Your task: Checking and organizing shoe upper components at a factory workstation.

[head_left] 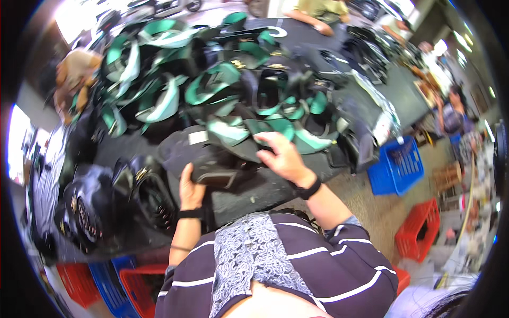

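Left hand (191, 192) grips the near edge of a black cap (209, 159) at the near edge of the dark worktable (265, 191), fingers curled under the brim; right hand (283, 156) is half-closed, resting on the far side of the same cap, thumb and fingers pinching at it. Green-and-black cap pile (212, 79) covers the table's middle and far side; stacked black caps (116, 196) sit at its left edge. Blue crate (397, 167) and red crate (419, 230) sit on the floor off the right edge.

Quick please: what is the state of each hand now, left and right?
Left hand: closed, gripping the dark cap.
Right hand: fingers curled on the same cap's upper edge.
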A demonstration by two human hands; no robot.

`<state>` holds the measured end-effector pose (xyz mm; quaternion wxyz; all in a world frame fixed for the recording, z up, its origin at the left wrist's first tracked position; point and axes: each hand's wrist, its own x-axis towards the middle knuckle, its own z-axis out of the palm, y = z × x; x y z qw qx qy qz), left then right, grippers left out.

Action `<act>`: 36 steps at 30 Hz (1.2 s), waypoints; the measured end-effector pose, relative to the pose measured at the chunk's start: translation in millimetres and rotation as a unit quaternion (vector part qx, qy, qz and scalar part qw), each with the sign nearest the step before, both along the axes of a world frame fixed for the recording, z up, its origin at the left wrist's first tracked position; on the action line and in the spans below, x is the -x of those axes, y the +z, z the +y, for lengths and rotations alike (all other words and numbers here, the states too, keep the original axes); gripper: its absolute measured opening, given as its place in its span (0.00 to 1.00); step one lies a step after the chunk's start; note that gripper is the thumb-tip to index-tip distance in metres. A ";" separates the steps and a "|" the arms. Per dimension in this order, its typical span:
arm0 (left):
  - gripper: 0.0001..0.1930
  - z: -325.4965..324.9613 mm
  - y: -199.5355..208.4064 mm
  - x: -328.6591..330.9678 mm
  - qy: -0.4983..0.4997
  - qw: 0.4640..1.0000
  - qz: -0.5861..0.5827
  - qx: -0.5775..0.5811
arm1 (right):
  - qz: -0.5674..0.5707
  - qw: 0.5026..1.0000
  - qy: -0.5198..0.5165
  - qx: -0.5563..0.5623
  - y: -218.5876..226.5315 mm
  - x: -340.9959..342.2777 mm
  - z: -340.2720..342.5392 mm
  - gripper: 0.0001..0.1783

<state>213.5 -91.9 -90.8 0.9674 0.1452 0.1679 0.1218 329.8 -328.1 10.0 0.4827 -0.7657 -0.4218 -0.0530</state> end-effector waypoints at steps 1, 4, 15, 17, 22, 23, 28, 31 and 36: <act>0.16 3.2 4.0 9.2 0.018 1.000 -0.017 -0.006 | 0.002 0.992 -0.122 0.044 15.1 -3.0 -33.2 0.16; 0.16 4.8 13.4 21.8 -0.012 0.999 -0.041 0.002 | -0.091 0.907 -0.401 0.088 4.2 -31.0 -154.2 0.19; 0.16 -42.4 30.8 22.6 0.012 0.998 0.019 -0.066 | -0.013 0.704 -0.591 0.393 -44.1 -97.6 -267.8 0.44; 0.16 -46.8 26.5 23.9 0.024 0.997 0.023 -0.076 | 0.036 0.730 -0.576 0.367 -42.5 -112.2 -283.3 0.44; 0.16 -69.5 33.2 29.6 0.078 0.993 0.050 -0.069 | -0.029 0.772 -0.552 0.313 -33.8 -117.9 -302.8 0.44; 0.15 -74.0 35.2 31.4 0.093 0.991 0.057 -0.076 | -0.028 0.776 -0.546 0.313 -32.6 -122.0 -299.7 0.44; 0.16 -91.3 60.1 34.2 0.126 0.986 0.065 -0.092 | -0.089 0.767 -0.515 0.371 -40.2 -140.5 -295.6 0.47; 0.17 -95.0 69.4 42.4 0.166 0.979 0.069 -0.099 | 0.147 0.841 -0.378 0.358 -39.7 -149.3 -297.4 0.55; 0.18 -108.4 88.6 64.9 0.188 0.969 0.069 -0.144 | 0.090 0.745 -0.439 0.495 -53.3 -155.5 -284.7 0.60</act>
